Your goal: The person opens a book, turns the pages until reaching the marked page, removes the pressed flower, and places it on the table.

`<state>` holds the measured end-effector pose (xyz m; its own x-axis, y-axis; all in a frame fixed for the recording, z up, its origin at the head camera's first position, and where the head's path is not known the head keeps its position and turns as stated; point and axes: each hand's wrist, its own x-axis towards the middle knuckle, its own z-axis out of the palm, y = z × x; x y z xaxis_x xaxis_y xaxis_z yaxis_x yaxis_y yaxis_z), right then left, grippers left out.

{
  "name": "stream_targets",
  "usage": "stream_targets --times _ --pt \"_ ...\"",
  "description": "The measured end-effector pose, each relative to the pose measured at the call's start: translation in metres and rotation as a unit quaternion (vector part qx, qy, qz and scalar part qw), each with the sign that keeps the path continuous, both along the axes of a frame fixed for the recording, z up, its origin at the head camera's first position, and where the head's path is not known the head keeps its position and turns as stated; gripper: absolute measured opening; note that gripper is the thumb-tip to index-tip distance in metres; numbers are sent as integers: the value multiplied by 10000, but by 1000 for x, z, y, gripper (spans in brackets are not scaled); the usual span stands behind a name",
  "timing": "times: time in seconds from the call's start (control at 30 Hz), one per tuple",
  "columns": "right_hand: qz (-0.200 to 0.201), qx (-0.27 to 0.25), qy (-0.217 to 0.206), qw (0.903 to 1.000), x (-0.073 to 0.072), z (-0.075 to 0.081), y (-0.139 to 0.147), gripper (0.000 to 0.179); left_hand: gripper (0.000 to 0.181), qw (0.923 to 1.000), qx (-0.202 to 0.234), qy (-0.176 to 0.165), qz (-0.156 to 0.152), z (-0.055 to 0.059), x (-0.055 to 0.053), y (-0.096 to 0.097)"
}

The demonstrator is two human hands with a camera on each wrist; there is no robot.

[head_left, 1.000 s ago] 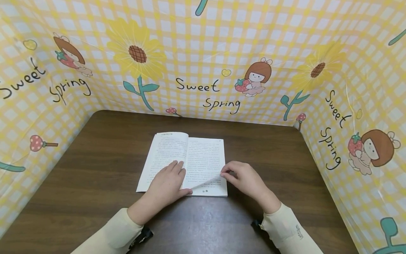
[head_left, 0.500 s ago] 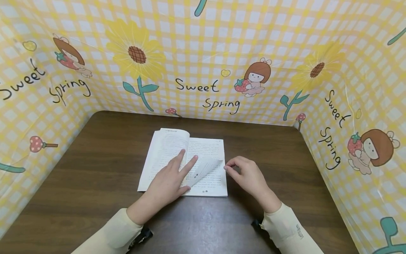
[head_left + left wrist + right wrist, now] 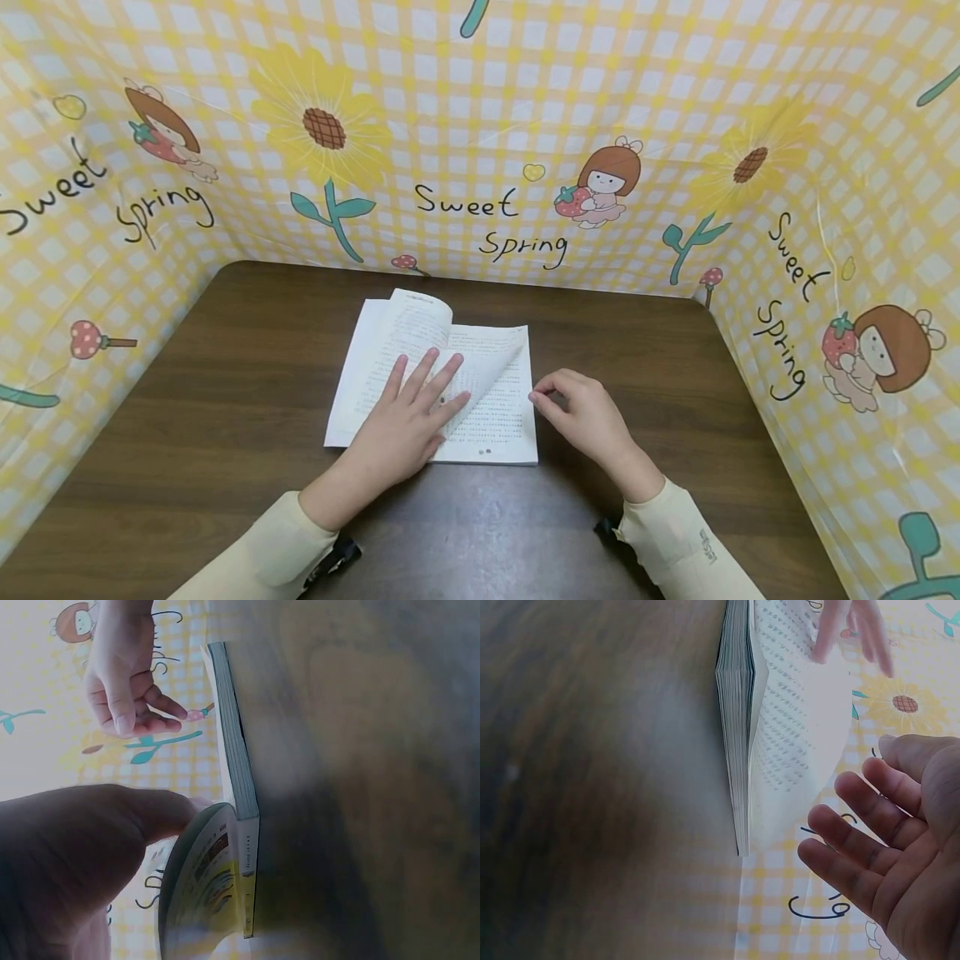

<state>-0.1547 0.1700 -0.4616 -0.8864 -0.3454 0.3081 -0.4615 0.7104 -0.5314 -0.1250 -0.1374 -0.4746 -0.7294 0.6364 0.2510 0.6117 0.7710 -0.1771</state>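
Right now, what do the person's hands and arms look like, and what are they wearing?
The left hand and right hand are bare, with no gloves. The left sleeve and right sleeve are plain cream. The right one has a small dark marking. Something black shows beside each cuff.

1. Head view: from high on the near side, it looks forward and down over the whole book, the tabletop and the patterned cloth beyond.
2. Left wrist view: low, close to the book's near edge, rolled sideways, facing far.
3. Right wrist view: likewise low and close, rolled oppositely.
4. Both wrist views share book, left hand and right hand.
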Motion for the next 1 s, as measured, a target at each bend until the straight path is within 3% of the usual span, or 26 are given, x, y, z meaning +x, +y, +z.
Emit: stream_targets --times 0.2,0.43,0.77,1.0 --pt "110 -24 -31 9999 -1 -1 0 12 56 10000 -65 -4 69 -1 1 -1" --pt "267 -39 -93 9996 0 -3 0 14 60 9990 -226 -243 309 0 3 -1" --pt "358 68 -121 9993 0 -3 0 10 66 9948 135 -735 690 4 5 2" --pt "512 171 -51 9985 0 -3 -2 4 62 9919 266 -832 922 4 5 2"
